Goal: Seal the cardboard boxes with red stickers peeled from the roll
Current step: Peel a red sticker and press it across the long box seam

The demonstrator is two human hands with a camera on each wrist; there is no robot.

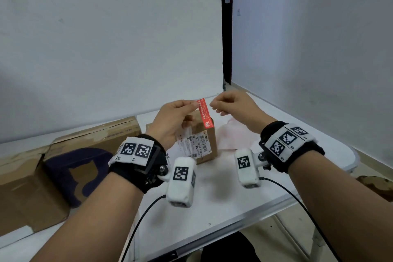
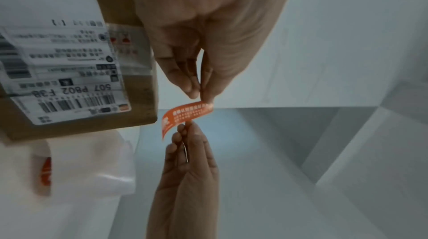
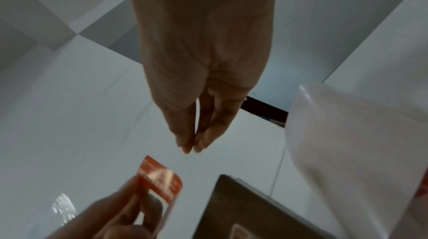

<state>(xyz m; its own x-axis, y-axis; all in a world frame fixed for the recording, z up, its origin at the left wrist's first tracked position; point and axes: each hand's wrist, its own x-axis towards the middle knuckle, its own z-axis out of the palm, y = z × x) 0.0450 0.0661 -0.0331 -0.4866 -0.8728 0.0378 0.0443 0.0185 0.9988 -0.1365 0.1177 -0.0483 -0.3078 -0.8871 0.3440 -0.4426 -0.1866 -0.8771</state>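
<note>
A red sticker [image 1: 205, 114] with white print hangs in the air above a small cardboard box [image 1: 209, 140] that carries a shipping label. My left hand [image 1: 195, 103] pinches the sticker's top end between thumb and forefinger. In the left wrist view the sticker [image 2: 185, 114] curls below that pinch, beside the box [image 2: 139, 81]. My right hand [image 1: 212, 106] hovers just right of the sticker, fingertips pressed together on nothing. The right wrist view shows a gap between the right hand [image 3: 191, 148] and the sticker [image 3: 159, 179]. The white backing strip [image 1: 234, 134] from the roll lies on the table to the right of the box.
Two larger cardboard boxes [image 1: 95, 134] [image 1: 21, 187] line the left side, one with a dark blue print. The white table [image 1: 212, 208] ends close on the right and near side. White walls stand behind and to the right.
</note>
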